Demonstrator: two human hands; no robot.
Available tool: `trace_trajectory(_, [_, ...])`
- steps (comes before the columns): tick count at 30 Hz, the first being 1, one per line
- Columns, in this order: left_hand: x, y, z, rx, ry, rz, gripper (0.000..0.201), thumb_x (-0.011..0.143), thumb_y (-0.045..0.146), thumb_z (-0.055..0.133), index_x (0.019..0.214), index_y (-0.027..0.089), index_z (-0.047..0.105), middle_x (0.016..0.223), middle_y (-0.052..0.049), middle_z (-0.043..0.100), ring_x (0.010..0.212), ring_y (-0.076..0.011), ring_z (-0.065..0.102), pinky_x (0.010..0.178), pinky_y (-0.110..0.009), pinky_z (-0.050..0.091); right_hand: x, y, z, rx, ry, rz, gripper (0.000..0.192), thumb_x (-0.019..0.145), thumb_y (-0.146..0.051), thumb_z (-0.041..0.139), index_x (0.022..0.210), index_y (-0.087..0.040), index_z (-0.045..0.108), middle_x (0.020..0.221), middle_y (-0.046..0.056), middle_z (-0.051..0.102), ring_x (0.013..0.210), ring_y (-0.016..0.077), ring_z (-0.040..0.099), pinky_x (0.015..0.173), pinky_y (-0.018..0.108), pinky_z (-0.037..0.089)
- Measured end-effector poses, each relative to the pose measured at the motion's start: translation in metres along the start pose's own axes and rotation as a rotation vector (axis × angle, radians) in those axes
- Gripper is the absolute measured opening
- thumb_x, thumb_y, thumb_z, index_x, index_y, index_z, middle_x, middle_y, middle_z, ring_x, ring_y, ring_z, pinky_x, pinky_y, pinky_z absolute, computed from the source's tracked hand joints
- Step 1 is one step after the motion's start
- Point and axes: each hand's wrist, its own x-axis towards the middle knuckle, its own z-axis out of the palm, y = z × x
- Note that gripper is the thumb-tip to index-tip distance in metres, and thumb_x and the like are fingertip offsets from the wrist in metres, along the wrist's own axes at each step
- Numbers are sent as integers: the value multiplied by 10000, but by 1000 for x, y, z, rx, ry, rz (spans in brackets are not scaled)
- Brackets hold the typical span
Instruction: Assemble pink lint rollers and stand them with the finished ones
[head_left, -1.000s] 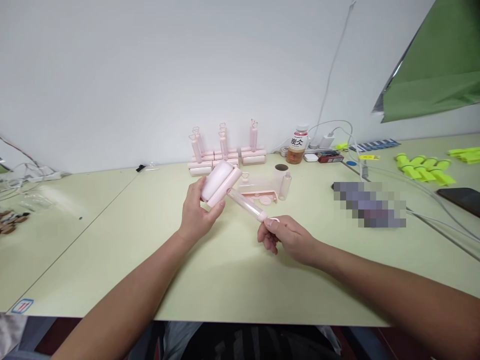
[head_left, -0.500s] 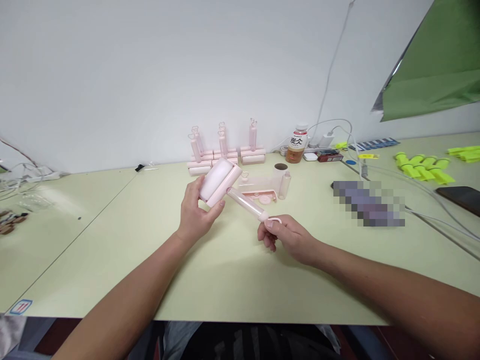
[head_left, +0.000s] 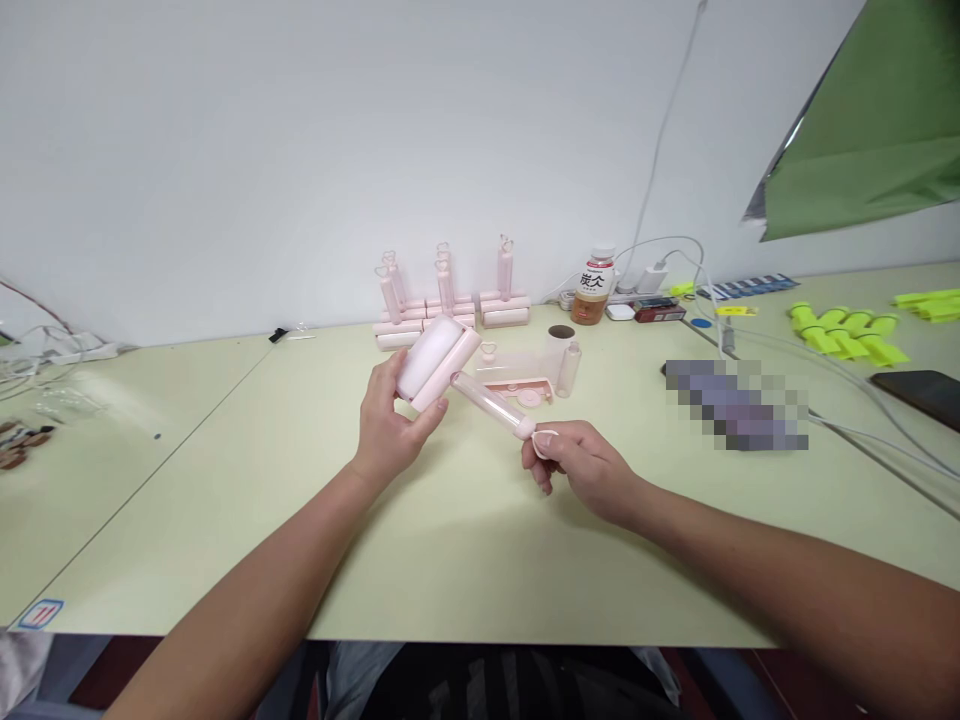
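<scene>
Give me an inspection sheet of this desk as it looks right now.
Surface: pale green table.
Job's things: pink lint roller, held above the table.
Clutter: finished rollers at the wall, loose pink parts, drink bottle, yellow-green pieces, dark phone.
Hands: left hand grips the roller head; right hand pinches the handle's end loop.
Cables: white cables at right.
Surroundings: white wall, green sheet.
</scene>
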Motion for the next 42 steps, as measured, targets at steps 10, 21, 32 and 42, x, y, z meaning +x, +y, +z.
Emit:
trace_trajectory(10, [0,1,-1,-39,-63,-76,730,790,409,680,1419,227,356,1317,-135,504,1127,-268,560,832,-384,522,1,1,-1,112,-29,40,257,791,-356,536,636,-175,633,530,14,573,487,142,521,513,283,428])
trace_trajectory(21, [2,0,1,-219,-117,-202,993,722,476,742,1496,293,147,1398,-151,388,1093,-245,549,844,-417,522,7,-8,-7,409,81,43,264,814,-358,601,645,-161,648,513,16,564,445,145,520,449,288,448])
trace_trajectory(32, [0,5,5,-208,-128,-239,472,835,311,620,1277,221,481,1219,-98,582,924,-173,631,724,-322,548,66,-63,-47,487,401,104,258,947,-275,481,721,-177,559,538,-16,539,408,94,465,399,221,398])
trace_trajectory(42, [-1,7,6,-215,-163,-188,162,863,292,568,985,212,639,1000,-39,679,744,-132,639,629,-261,525,159,-69,-67,398,498,343,301,991,-250,379,759,-150,542,536,25,594,401,103,524,378,203,405])
